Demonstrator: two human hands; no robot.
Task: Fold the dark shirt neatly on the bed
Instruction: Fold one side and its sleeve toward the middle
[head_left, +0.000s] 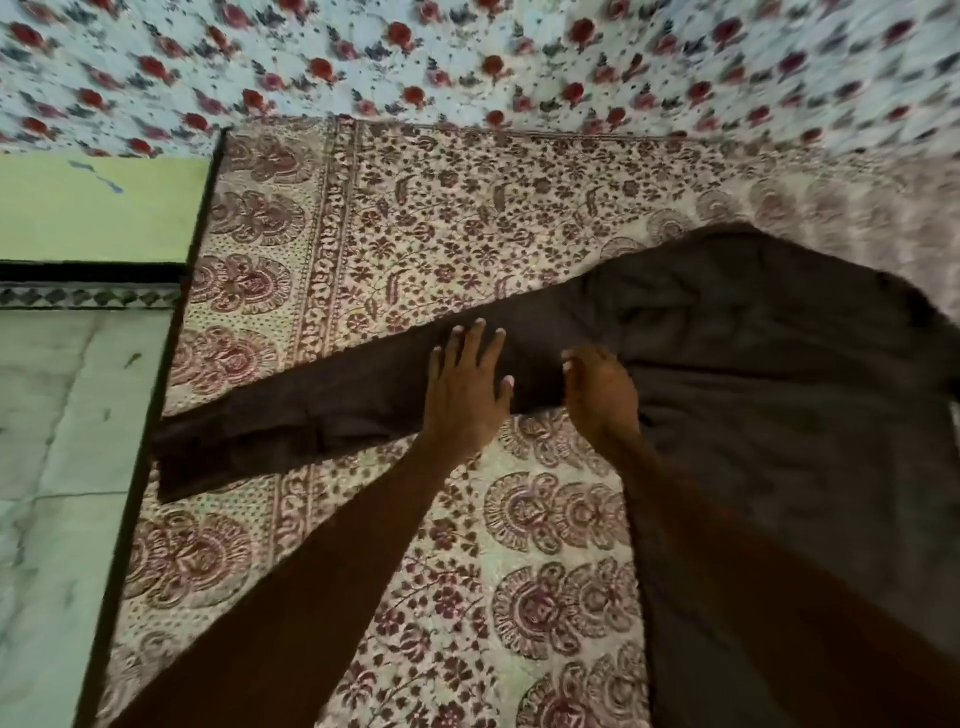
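Single head-worn wide-angle view, aimed forward and steeply down onto the bed (415, 218), close above left hand (462, 395) and right hand (600, 400), forearms (322, 561) entering from lower edge, floor (52, 467) at left margin, slightly blurred

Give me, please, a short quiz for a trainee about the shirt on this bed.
1. True or false: the left hand lies flat, fingers spread, on the sleeve.
2. From the shirt, the sleeve stretches towards: A the bed's left edge; B the right; C the far flowered cloth.
3. Fill in: the bedspread has a ____ print.
Key: 1 true; 2 A; 3 floral.
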